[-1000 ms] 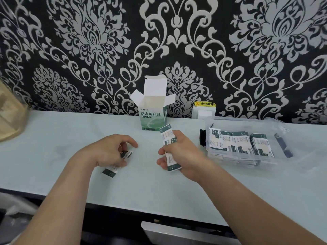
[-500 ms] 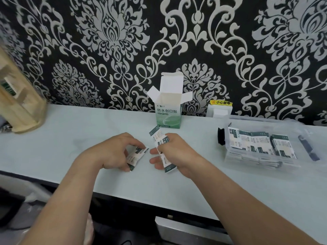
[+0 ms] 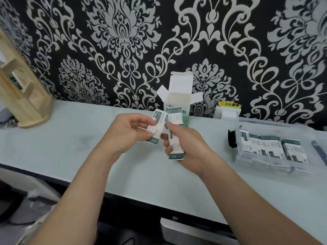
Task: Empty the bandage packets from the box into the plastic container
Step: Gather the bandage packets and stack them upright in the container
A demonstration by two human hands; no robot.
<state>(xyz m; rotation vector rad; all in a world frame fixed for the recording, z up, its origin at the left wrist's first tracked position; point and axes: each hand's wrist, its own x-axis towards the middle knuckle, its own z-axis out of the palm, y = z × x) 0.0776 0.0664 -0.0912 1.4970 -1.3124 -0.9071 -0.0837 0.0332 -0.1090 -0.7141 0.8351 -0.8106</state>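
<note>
The white-and-green bandage box [image 3: 179, 98] stands upright against the wall with its top flaps open. In front of it, raised above the counter, my left hand [image 3: 127, 133] pinches a few bandage packets [image 3: 155, 129]. My right hand [image 3: 185, 144] grips a stack of bandage packets [image 3: 175, 147] held upright, touching the left hand's packets. The clear plastic container [image 3: 247, 124] sits on the counter to the right, with several packets [image 3: 272, 149] lying flat inside.
A pale counter [image 3: 70, 147] runs along the patterned wall, its front edge close to me. A wooden rack [image 3: 21, 99] stands at the far left. A white wall socket cover [image 3: 227, 112] with a yellow label sits behind the container. Black clips [image 3: 231, 138] flank the container.
My left hand lifted its packets off the counter and brought them up against the stack in my right hand. Both hands rose toward the box. The camera view shifted left.
</note>
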